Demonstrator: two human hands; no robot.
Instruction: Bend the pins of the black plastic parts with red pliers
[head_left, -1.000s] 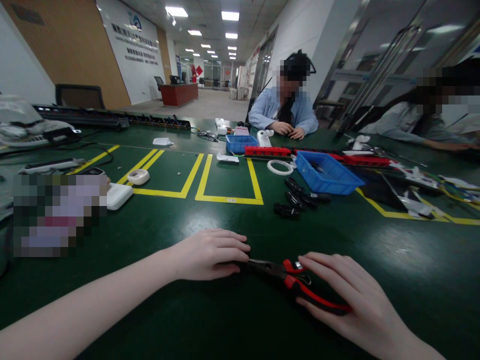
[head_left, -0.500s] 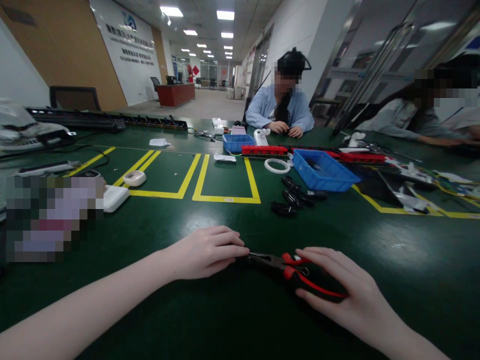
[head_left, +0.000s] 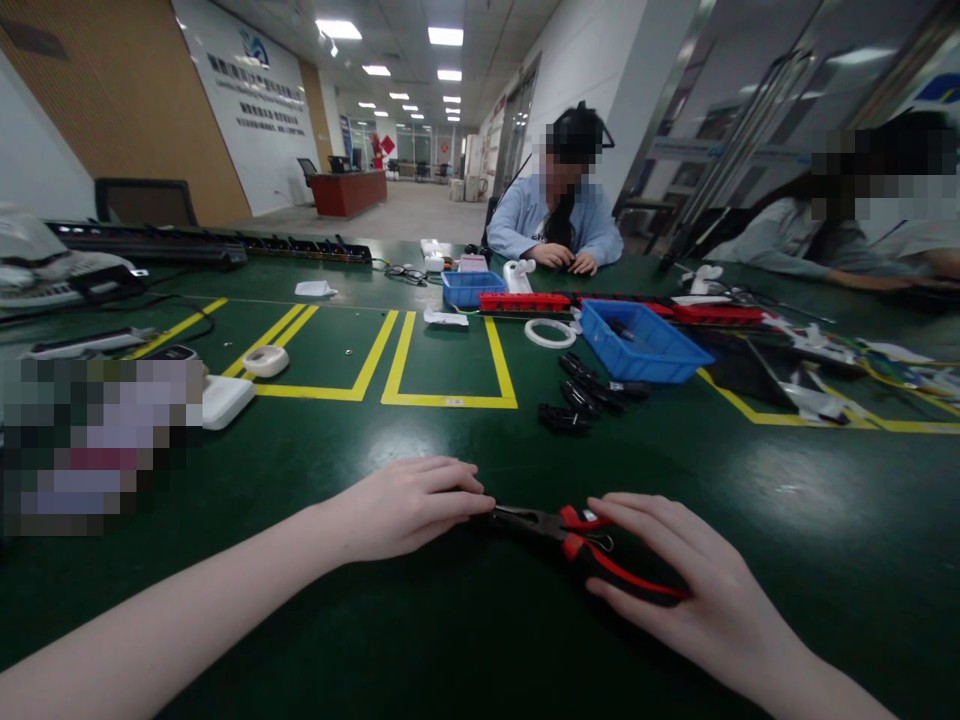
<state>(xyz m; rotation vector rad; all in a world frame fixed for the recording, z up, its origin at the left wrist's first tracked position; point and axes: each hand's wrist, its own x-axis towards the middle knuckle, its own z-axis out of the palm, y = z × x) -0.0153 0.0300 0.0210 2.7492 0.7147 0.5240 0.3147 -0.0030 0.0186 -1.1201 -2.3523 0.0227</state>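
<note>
Red-and-black pliers [head_left: 585, 540] lie level just above or on the green table [head_left: 300, 620], their jaws pointing left. My right hand [head_left: 690, 570] is wrapped round the pliers' handles, fingers above and thumb below. At the tip of the jaws are the fingertips of my left hand [head_left: 420, 505], which is palm down with its fingers pressed together. Whether a small part sits between those fingertips and the jaws is too small to tell.
Several black parts [head_left: 577, 395] lie beyond the pliers, near a blue bin [head_left: 645, 345] and a white ring [head_left: 550, 333]. A white box [head_left: 225, 402] is at the left. Across the table sits a person [head_left: 555, 220].
The whole view has shifted very slightly. My hands and the pliers keep the same pose relative to each other.
</note>
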